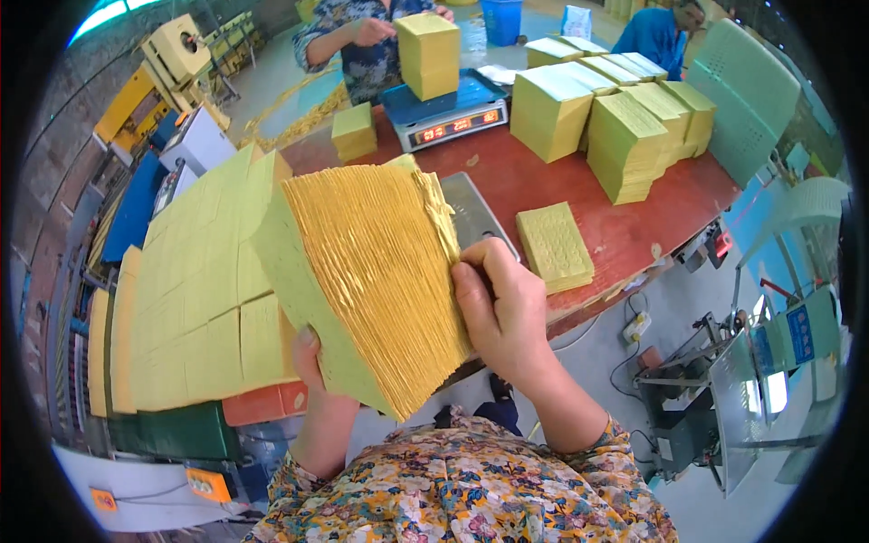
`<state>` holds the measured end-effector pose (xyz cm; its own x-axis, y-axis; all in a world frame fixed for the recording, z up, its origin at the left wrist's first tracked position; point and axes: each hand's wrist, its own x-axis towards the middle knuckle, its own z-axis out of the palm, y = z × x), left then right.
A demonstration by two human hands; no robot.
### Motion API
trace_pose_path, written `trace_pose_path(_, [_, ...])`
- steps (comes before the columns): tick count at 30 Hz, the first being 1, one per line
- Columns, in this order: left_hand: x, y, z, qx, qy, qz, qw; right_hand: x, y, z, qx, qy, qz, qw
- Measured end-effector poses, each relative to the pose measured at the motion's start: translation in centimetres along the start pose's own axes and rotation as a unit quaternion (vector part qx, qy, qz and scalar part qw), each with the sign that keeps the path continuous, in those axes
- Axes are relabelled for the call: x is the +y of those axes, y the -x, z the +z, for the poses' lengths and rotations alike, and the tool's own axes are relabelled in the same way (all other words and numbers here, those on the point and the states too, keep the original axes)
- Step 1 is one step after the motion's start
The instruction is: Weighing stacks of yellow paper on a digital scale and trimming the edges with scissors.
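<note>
A thick stack of yellow paper sheets [376, 262] is held up in front of me, tilted, its layered edges facing me. My left hand [312, 357] grips it from the lower left, thumb on the flat outer sheet; its other fingers are hidden behind the stack. With fingers curled, my right hand [502, 308] pinches the right edge of the stack, where some sheets at the upper right look ruffled. Just right of that hand, a smaller stack of yellow paper [555, 244] lies on the red table [489, 163]. Behind the held stack, a flat metal plate [475, 213] partly shows.
Rows of yellow paper stacks [199, 271] fill the left side. A blue digital scale [444, 109] bears a paper block [428, 54], beside a co-worker's hand [371, 32]. Tall paper stacks [625, 136] stand at the back right, near a green chair [747, 90] and another person [652, 41].
</note>
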<state>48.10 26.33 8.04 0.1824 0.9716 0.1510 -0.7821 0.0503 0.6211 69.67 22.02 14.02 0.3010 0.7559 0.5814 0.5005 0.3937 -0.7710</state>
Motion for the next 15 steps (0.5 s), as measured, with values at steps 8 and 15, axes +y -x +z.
trace_pose_path(8, [0.7, 2.5, -2.0, 0.006, -0.052, -0.012, 0.999, 1.1, 1.8, 1.5, 0.044, 0.004, -0.012, 0.999])
trace_pose_path(15, [-1.2, 1.5, -3.1, 0.04, -0.063, -0.071, 0.995, 2.4, 1.8, -1.0, 0.05, -0.019, 0.045, 0.998])
